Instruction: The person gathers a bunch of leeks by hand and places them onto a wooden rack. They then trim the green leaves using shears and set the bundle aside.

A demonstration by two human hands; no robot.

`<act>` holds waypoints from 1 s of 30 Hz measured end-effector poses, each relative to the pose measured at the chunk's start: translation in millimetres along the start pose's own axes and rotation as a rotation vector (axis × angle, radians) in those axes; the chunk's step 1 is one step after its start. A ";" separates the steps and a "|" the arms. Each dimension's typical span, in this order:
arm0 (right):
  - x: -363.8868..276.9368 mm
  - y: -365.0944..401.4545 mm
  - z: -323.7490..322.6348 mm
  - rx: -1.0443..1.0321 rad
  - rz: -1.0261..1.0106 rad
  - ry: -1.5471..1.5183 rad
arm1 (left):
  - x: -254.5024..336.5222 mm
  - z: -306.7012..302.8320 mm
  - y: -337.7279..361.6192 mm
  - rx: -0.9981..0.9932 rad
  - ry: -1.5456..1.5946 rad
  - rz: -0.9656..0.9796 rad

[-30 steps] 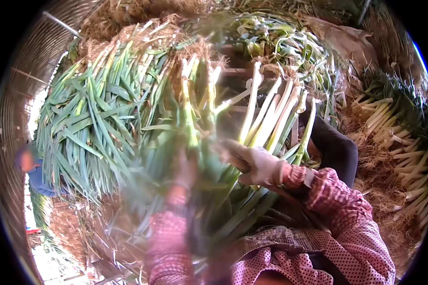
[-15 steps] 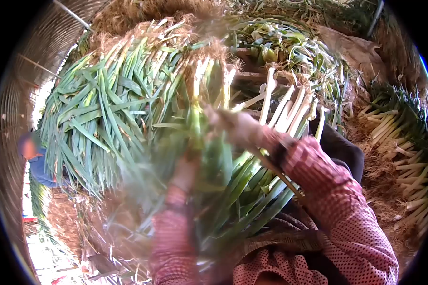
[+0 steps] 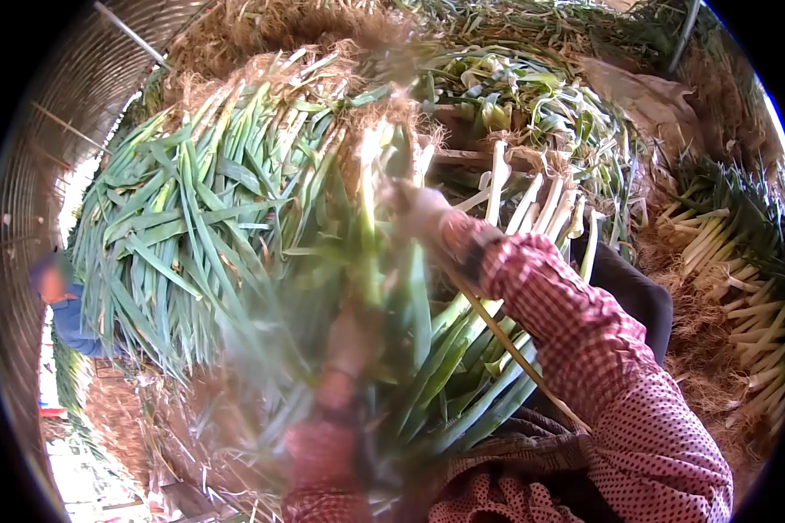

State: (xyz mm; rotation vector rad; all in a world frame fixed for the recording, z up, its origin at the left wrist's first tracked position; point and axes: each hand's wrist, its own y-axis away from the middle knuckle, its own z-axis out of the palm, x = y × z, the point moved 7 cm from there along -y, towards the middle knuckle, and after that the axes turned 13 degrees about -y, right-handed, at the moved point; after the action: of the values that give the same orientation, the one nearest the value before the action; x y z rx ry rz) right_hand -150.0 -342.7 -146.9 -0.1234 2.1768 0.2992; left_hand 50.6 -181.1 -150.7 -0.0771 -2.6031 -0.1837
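Long green leeks with white stems and brown roots stand in the middle, between my two hands. My left hand is blurred, low on their green leaves; its fingers are smeared. Higher up, my right hand is closed near the stems, and what it grips is too blurred to make out. A thin stick slants from beneath the right wrist toward my lap. Cleaned leeks with white ends lie to the right of the right hand.
A big heap of leeks fills the left. Leafy scraps lie behind, with a brown sack beside them. More leeks line the far right. At the left edge sits another person in blue.
My right hand and forearm have shifted left and slightly up, showing more of the stick. My left forearm has moved a little lower. The view has shifted slightly.
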 end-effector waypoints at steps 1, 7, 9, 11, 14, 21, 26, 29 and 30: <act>6.1 -11.7 -6.2 0.101 0.050 -0.361 | 6.1 -2.4 1.3 0.027 -0.009 0.060; -13.5 76.2 -8.8 -0.240 0.042 -0.393 | -41.7 15.8 -2.7 -0.053 -0.020 0.183; -20.9 148.5 -2.5 -0.399 -0.036 -0.436 | -54.0 13.3 -5.1 -0.055 0.163 -0.034; -25.3 207.8 10.0 -0.551 -0.109 -0.488 | -48.6 9.7 1.7 -0.131 0.406 -0.128; -28.8 217.9 4.1 -0.384 -0.092 -0.454 | -46.1 12.6 2.6 -0.225 0.584 -0.220; 3.0 67.8 25.5 -0.202 -0.091 -0.200 | -108.1 35.2 -11.1 -0.050 0.256 0.115; -26.6 31.4 0.2 -0.149 0.224 -0.374 | -86.8 22.2 1.6 -0.062 0.159 0.148; -18.3 10.5 16.2 -0.195 0.186 -0.546 | -72.2 13.5 8.3 0.006 -0.005 0.300; -15.5 31.6 15.6 -0.213 0.104 -0.610 | -66.3 10.1 10.6 0.047 -0.064 0.359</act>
State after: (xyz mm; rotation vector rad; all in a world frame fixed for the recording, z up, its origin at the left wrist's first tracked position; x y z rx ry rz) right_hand -134.9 -308.6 -137.8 -0.0304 1.5457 0.5500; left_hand 103.6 -170.4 -191.8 -0.5359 -2.6019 0.0089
